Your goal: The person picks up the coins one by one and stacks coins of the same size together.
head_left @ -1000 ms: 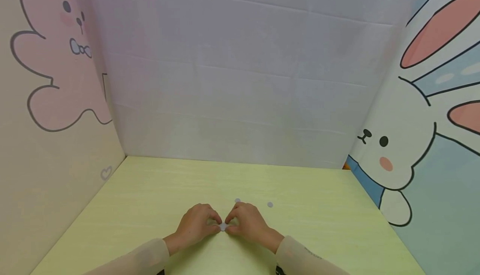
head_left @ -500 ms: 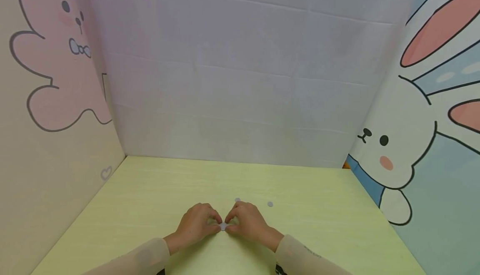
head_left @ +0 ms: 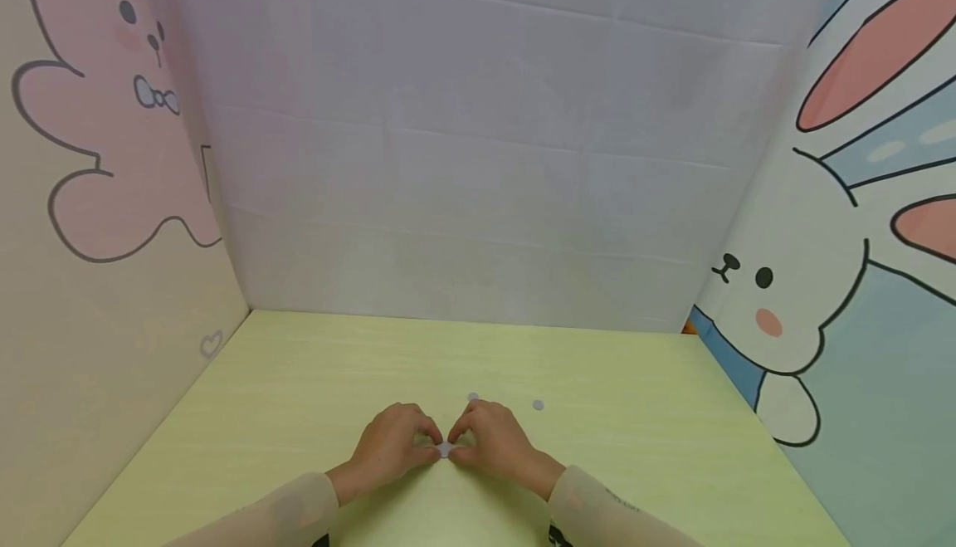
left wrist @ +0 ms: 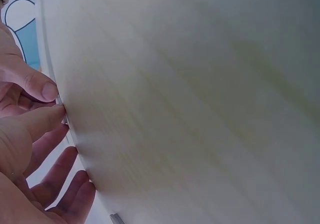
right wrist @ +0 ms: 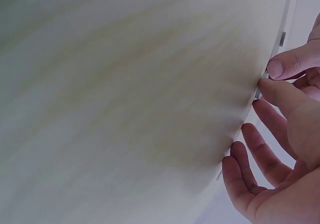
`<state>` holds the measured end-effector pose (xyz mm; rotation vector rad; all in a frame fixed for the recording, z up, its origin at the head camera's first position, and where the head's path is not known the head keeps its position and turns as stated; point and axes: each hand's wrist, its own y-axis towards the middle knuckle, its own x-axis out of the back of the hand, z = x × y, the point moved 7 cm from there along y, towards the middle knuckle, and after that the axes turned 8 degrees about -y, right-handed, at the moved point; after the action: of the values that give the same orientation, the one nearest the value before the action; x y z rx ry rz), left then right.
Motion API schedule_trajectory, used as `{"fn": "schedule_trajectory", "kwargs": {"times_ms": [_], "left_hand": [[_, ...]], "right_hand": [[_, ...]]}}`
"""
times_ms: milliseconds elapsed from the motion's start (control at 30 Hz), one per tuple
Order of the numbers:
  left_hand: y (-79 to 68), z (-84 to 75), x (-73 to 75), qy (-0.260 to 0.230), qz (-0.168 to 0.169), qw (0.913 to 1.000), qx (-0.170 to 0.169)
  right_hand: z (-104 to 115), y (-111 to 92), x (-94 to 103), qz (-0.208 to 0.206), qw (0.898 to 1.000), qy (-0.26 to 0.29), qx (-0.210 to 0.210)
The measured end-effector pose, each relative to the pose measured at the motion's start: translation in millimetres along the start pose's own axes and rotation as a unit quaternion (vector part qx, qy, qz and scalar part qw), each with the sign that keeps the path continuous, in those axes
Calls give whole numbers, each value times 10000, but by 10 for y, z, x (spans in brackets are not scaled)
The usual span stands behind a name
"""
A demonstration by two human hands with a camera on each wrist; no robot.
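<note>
A small flat grey disc (head_left: 444, 450) lies on the pale yellow-green table, between the fingertips of both hands. From its left side, my left hand (head_left: 392, 445) pinches the disc's edge with thumb and index finger. My right hand (head_left: 496, 445) does the same at the opposite edge, mirroring the left. Seen low across the tabletop in the right wrist view, the disc (right wrist: 258, 92) shows as a thin grey edge beside the fingertips. Other fingers of the left hand (left wrist: 30, 154) touch down along the table, and much of the disc is covered by the fingers.
Two more grey discs lie farther back: one disc (head_left: 474, 397) partly behind the right hand, another disc (head_left: 538, 405) to its right. A white sheet (head_left: 463, 157) closes off the table's (head_left: 336, 356) back, with printed cartoon panels at both sides.
</note>
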<state>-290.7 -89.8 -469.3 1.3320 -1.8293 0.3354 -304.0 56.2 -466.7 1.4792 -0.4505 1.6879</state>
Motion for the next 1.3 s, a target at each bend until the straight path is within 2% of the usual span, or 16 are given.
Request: {"fn": "schedule_trajectory", "kwargs": {"times_ms": [500, 800, 1067, 1300], "left_hand": [[3, 5, -11, 57, -33, 10000, 40], [-2, 20, -32, 61, -47, 9999, 78], [-7, 14, -26, 86, -33, 9999, 102], [-2, 7, -28, 124, -17, 9999, 100]], "right_hand": [[-19, -25, 11, -3, 9998, 176, 54], [-196, -37, 87, 224, 9950, 937, -246], [-361, 20, 307, -186, 9954, 897, -287], [-569, 110, 304, -282, 9951, 835, -453]]}}
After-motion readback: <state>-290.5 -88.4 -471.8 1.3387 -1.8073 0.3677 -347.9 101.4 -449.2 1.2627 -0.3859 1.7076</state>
